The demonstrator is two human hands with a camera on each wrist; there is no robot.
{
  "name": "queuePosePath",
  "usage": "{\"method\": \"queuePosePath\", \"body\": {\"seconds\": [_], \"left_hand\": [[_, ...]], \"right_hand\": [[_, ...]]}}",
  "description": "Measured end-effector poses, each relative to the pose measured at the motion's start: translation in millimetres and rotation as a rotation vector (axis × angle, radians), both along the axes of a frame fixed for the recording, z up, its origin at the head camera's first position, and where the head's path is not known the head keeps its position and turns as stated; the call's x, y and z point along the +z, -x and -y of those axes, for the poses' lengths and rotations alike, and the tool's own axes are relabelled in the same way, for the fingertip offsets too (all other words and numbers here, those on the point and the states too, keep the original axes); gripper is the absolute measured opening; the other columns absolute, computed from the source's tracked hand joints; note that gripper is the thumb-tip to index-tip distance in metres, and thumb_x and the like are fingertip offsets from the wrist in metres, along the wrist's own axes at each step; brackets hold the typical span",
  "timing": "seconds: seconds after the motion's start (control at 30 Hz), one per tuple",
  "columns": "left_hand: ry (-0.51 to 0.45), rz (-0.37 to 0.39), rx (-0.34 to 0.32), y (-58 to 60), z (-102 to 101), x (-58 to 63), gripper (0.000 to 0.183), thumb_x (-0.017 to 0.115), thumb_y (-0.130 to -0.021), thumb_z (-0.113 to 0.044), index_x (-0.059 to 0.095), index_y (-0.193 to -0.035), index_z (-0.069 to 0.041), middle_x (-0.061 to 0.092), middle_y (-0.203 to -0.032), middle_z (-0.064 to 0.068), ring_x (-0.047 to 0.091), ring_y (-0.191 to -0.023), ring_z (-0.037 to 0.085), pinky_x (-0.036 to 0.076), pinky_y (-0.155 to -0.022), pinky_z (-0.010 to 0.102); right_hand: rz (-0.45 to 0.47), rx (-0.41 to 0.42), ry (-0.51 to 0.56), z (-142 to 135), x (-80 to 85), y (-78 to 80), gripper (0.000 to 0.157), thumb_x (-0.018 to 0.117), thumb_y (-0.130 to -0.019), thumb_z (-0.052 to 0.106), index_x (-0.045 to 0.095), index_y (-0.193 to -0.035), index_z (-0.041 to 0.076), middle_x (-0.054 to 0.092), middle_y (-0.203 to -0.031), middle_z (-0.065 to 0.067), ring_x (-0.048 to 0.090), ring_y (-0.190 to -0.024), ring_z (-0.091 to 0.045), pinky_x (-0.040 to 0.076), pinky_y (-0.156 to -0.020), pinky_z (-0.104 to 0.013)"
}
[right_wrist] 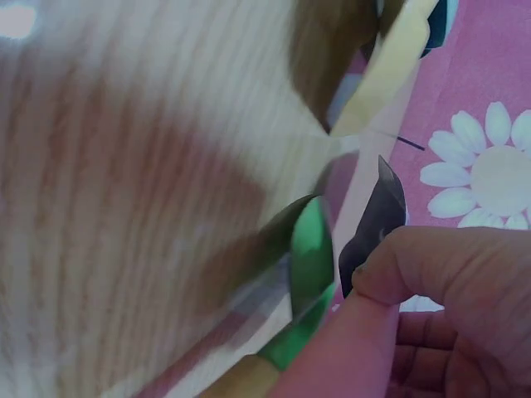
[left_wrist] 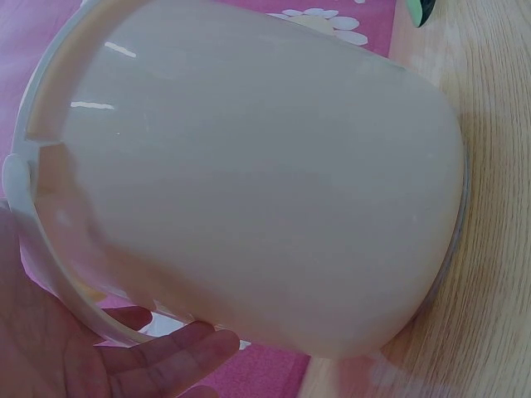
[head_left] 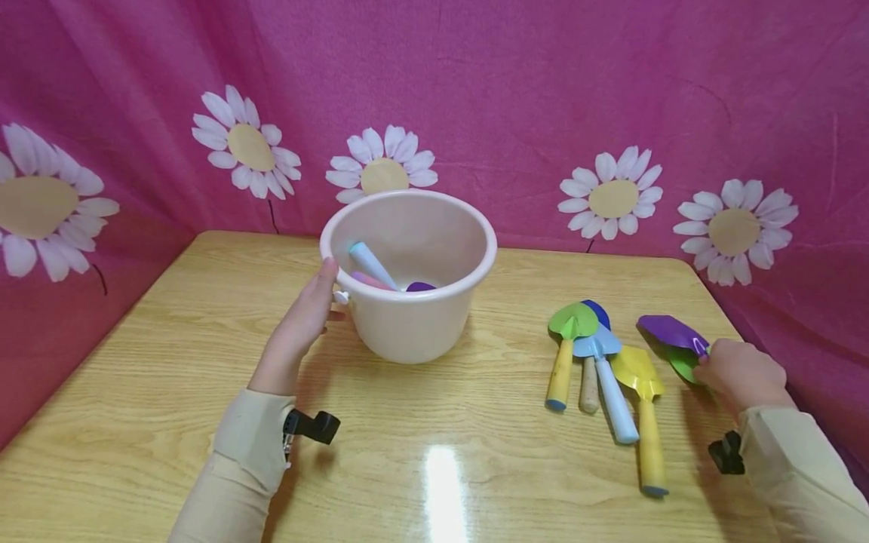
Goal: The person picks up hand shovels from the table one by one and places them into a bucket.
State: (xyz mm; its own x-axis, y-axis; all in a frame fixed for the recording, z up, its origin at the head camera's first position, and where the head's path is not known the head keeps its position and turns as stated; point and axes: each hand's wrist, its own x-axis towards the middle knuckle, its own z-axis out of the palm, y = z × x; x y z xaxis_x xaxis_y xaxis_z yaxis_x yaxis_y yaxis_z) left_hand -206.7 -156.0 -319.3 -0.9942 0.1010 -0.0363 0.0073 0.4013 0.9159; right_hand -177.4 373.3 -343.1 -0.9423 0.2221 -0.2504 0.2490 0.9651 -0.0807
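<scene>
A pale pink bucket (head_left: pixel 414 324) stands upright near the back of the table. My left hand (head_left: pixel 305 313) rests against its left side, thumb at the rim and fingers fairly straight below it. Inside the bucket lie a light blue handle (head_left: pixel 373 265), a pink handle (head_left: pixel 369 280) and something purple (head_left: pixel 420 286). On the right, my right hand (head_left: pixel 743 373) grips a purple trowel (head_left: pixel 672 332) by its pink handle (right_wrist: pixel 344 352), thumb pressed near the blade. Close beneath it is a green trowel (right_wrist: pixel 311 253), its handle partly hidden by my hand.
Left of my right hand lie a yellow trowel (head_left: pixel 649 445), a light blue trowel (head_left: pixel 616 403), a green trowel with a yellow handle (head_left: pixel 560 373) and a dark blue one (head_left: pixel 599 311), several overlapping. A flowered magenta cloth (head_left: pixel 489 98) hangs behind the wooden table (head_left: pixel 380 437).
</scene>
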Motion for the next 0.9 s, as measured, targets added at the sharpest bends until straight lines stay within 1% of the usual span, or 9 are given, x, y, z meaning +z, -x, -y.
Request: {"method": "queuePosePath", "body": {"seconds": [0.07,0.2,0.37,0.53,0.77,0.9], "left_hand": [[-0.002,-0.001,0.0,-0.2,0,0.3,0.07,0.007,-0.092,-0.056,0.018,-0.143,-0.009,0.039,-0.119,0.025,0.049,-0.101,0.049,0.034,-0.077,0.06],[-0.008,0.0,0.003,-0.8,-1,1.3,0.07,0.007,-0.092,-0.055,0.018,-0.142,-0.008,0.04,-0.117,0.026,0.049,-0.101,0.049,0.034,-0.077,0.06],[-0.011,0.001,0.002,-0.8,-1,1.6,0.07,0.007,-0.092,-0.056,0.018,-0.142,-0.009,0.039,-0.12,0.026,0.049,-0.101,0.049,0.034,-0.077,0.06],[-0.017,0.001,0.0,-0.5,0,1.1,0.07,0.007,-0.092,-0.056,0.017,-0.143,-0.009,0.038,-0.123,0.026,0.049,-0.101,0.049,0.034,-0.077,0.059],[-0.012,0.007,0.01,-0.8,-1,0.8,0.071,0.008,-0.091,-0.057,0.019,-0.142,-0.009,0.042,-0.111,0.023,0.05,-0.102,0.048,0.035,-0.077,0.059],[-0.008,0.006,0.007,-0.6,-1,0.2,0.072,0.008,-0.091,-0.058,0.019,-0.142,-0.009,0.042,-0.111,0.023,0.05,-0.102,0.047,0.035,-0.077,0.057]], "right_hand": [[-0.019,0.009,-0.01,2,2.6,0.1,0.028,0.053,-0.079,0.022,0.057,-0.081,-0.006,0.053,-0.071,-0.021,0.05,-0.065,-0.038,0.038,-0.052,-0.051],[-0.039,0.016,-0.025,8,7.8,1.1,0.026,0.049,-0.08,0.021,0.056,-0.078,-0.004,0.053,-0.072,-0.023,0.05,-0.065,-0.04,0.038,-0.051,-0.052],[-0.054,0.03,-0.028,14,14.4,3.7,0.026,0.051,-0.08,0.021,0.054,-0.079,-0.004,0.052,-0.069,-0.02,0.049,-0.063,-0.038,0.038,-0.049,-0.05],[-0.077,0.051,-0.034,20,21.9,5.8,0.023,0.053,-0.08,0.021,0.055,-0.077,-0.002,0.052,-0.068,-0.018,0.049,-0.061,-0.037,0.037,-0.048,-0.048],[-0.11,0.084,-0.045,30,33.3,5.1,0.019,0.053,-0.079,0.019,0.054,-0.073,0.002,0.053,-0.068,-0.017,0.049,-0.06,-0.036,0.035,-0.047,-0.047],[-0.133,0.102,-0.043,35,37.7,3.4,0.019,0.054,-0.079,0.019,0.053,-0.074,0.001,0.052,-0.066,-0.015,0.048,-0.058,-0.034,0.035,-0.047,-0.046]]}}
